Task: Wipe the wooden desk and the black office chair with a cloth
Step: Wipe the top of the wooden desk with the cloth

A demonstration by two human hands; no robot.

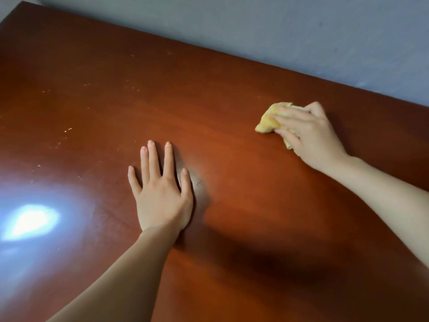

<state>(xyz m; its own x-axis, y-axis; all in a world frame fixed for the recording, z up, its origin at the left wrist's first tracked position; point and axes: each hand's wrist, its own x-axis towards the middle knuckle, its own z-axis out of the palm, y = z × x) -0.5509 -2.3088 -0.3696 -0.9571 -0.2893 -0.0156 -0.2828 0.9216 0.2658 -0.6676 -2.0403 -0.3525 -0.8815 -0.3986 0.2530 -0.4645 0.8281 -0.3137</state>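
While the right hand [311, 133] presses a cloth [269, 122] onto the desk [116, 94] at right of centre in the frame, close to the far edge, the step in hand looks like the desk wipe, chair not started. No chair in view at all. Right fingers [290, 117] curl over and round the cloth, thumb side tucked under, so it grips it. Left hand [160, 194] lies flat at lower centre, fingers straight and spread, holding nothing, probably bracing.

Cloth: yellow, small, bunched into a wad, mostly hidden under the hand, one corner poking out at the left and a bit showing below the palm.

Desk: reddish-brown, glossy, bare. Pale specks and crumbs [67, 130] scattered over the left half of the frame; a dull smudge [198, 182] just right of the left thumb. Bright glare [30, 221] at lower left. Grey wall [301, 31] behind.

Next move, my guess: sweep the cloth leftward across the specks, and lift the left hand off so the patch under it gets wiped. Needs firm downward pressure and overlapping passes.
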